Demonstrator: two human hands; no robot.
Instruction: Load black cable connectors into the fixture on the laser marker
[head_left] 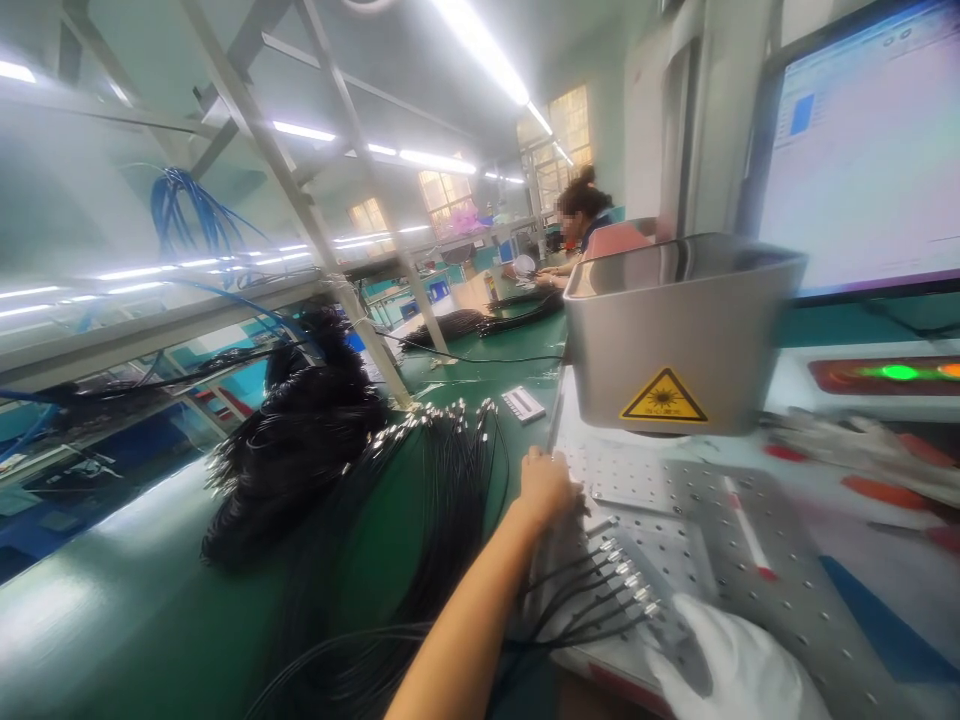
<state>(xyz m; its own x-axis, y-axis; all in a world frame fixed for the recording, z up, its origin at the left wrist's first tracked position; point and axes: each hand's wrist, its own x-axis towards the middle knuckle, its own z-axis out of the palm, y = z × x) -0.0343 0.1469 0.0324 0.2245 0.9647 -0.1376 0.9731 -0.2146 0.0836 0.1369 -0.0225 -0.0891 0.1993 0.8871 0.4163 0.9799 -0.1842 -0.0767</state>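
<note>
My left hand (546, 488) rests, fingers bent, at the left edge of a perforated metal plate (675, 520), on the ends of thin black cables. A row of several black cables with silver connectors (619, 575) lies side by side on the plate just in front of that hand. My right hand (739, 665), in a white glove, sits at the plate's near edge, touching the connector ends; what its fingers grip is blurred. A grey laser head housing (675, 330) with a yellow warning sticker hangs above the plate.
A big pile of black cables (315, 450) lies on the green bench (112, 600) to the left. A monitor (862, 150) stands at right above a panel with a green light (898, 372). Another person (581, 215) works farther along the bench. Blue cables (187, 215) hang over a metal frame.
</note>
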